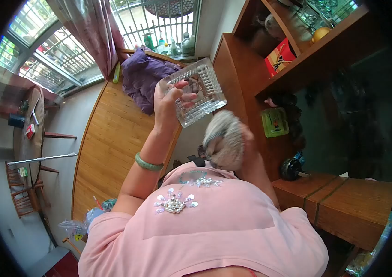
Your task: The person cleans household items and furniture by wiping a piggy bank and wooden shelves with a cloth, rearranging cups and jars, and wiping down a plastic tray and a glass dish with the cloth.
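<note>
A square clear glass ashtray (pixel 207 85) with a ridged rim is tilted up in front of me. My left hand (pixel 173 99) grips it from the left side, with fingers showing at the glass. A greyish cloth (pixel 226 138), bunched and blurred by motion, is in my right hand (pixel 248 143). The cloth hangs just below and to the right of the ashtray, and a small gap seems to lie between them. Most of my right fingers are hidden behind the cloth. A green bangle (pixel 149 162) circles my left wrist.
To the left stands a wooden bench (pixel 106 134) with purple fabric (pixel 143 76) on it. On the right are a wooden cabinet (pixel 235 60), a red box (pixel 279 57) and a yellow-green container (pixel 275 122). Bottles (pixel 173 46) line the windowsill. A round table (pixel 27 134) stands far left.
</note>
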The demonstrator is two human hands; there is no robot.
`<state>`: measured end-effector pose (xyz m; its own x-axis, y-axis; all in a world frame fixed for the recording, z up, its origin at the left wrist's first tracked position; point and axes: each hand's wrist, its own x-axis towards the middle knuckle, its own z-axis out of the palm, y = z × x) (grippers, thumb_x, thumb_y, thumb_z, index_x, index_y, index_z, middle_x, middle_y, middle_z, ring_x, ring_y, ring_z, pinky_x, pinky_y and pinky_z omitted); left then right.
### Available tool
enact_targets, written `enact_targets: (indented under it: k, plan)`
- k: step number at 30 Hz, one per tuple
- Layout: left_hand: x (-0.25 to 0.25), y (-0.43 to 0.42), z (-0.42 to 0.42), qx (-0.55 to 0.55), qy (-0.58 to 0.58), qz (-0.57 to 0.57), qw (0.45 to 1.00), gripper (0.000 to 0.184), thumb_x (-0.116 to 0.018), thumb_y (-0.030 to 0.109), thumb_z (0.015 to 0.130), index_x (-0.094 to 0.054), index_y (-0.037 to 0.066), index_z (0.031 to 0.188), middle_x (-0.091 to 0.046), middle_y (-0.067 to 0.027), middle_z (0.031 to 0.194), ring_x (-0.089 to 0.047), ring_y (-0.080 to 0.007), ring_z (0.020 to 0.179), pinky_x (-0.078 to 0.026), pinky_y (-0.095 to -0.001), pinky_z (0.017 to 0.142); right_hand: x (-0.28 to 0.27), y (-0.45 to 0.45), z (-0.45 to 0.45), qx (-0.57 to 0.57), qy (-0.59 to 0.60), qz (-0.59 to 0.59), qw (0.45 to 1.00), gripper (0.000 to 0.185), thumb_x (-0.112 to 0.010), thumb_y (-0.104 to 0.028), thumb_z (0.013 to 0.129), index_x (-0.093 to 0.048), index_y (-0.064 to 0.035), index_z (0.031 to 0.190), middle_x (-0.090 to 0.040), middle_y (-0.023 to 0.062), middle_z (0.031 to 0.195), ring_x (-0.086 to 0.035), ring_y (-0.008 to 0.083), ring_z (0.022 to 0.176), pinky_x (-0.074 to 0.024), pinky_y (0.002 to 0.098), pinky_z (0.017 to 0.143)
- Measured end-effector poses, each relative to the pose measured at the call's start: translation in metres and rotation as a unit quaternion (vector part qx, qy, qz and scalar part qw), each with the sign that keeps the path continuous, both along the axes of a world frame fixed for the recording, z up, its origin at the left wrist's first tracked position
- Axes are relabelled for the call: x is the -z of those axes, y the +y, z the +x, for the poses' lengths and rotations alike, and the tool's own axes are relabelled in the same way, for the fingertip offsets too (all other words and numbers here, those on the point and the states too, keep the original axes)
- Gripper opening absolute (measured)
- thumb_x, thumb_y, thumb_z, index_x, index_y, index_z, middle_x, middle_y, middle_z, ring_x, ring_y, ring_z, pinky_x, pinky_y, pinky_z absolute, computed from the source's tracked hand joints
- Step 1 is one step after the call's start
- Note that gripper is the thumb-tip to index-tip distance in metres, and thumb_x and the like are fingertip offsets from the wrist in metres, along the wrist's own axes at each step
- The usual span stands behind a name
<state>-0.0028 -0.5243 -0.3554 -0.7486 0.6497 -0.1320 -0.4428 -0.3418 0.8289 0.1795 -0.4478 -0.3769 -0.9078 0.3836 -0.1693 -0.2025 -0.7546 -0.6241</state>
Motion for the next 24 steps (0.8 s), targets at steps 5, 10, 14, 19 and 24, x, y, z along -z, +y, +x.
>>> enact_targets:
  k: [5, 10, 14, 19, 24]
  plan:
    - [0.015, -0.011, 0.004, 0.021, 0.020, -0.044, 0.999, 0.024, -0.058, 0.019, 0.078, -0.045, 0.003, 0.091, -0.053, -0.0073, 0.082, -0.059, -0.0160, 0.062, -0.048, -0.0254, 0.045, -0.034, 0.009, -0.011, 0.200, -0.092, 0.332, 0.917, 0.026, -0.053, -0.008, 0.078, -0.052, -0.0024, 0.104, -0.056, 0.0092, 0.099, -0.055, 0.0181, 0.090, -0.0442, 0.0289, 0.079]
    - [0.015, -0.010, 0.011, 0.022, 0.074, -0.042, 0.996, 0.020, -0.058, 0.018, 0.080, -0.044, 0.004, 0.082, -0.052, -0.0048, 0.073, -0.054, -0.0107, 0.056, -0.042, -0.0222, 0.043, -0.021, -0.021, -0.058, 0.170, -0.210, 0.783, 0.560, 0.024, -0.055, -0.011, 0.076, -0.056, -0.0052, 0.099, -0.053, 0.0150, 0.097, -0.052, 0.0309, 0.090, -0.0438, 0.0374, 0.076]
    - [0.023, -0.015, 0.004, -0.007, 0.104, -0.006, 0.995, 0.019, -0.059, 0.018, 0.079, -0.045, 0.005, 0.079, -0.052, -0.0031, 0.071, -0.047, -0.0073, 0.055, -0.039, -0.0213, 0.041, -0.021, -0.027, -0.066, 0.106, -0.146, 0.819, 0.545, 0.018, -0.056, -0.009, 0.070, -0.058, -0.0070, 0.088, -0.053, 0.0130, 0.087, -0.051, 0.0310, 0.087, -0.0454, 0.0377, 0.070]
    - [0.027, -0.027, -0.002, 0.030, 0.167, -0.061, 0.984, 0.019, -0.058, 0.018, 0.080, -0.047, 0.004, 0.081, -0.052, -0.0018, 0.072, -0.049, -0.0073, 0.056, -0.040, -0.0210, 0.041, -0.025, -0.016, -0.055, 0.006, -0.197, 0.838, 0.508, 0.010, -0.055, -0.006, 0.067, -0.056, -0.0052, 0.077, -0.050, 0.0099, 0.082, -0.053, 0.0285, 0.081, -0.0468, 0.0391, 0.065]
    - [0.018, -0.027, 0.001, 0.082, 0.037, -0.045, 0.995, 0.023, -0.056, 0.021, 0.082, -0.050, 0.002, 0.093, -0.053, -0.0013, 0.075, -0.051, -0.0061, 0.059, -0.042, -0.0202, 0.044, -0.026, -0.026, -0.078, 0.094, -0.188, 0.820, 0.532, 0.014, -0.057, -0.007, 0.065, -0.055, -0.0023, 0.078, -0.048, 0.0111, 0.091, -0.050, 0.0280, 0.090, -0.0469, 0.0381, 0.069]
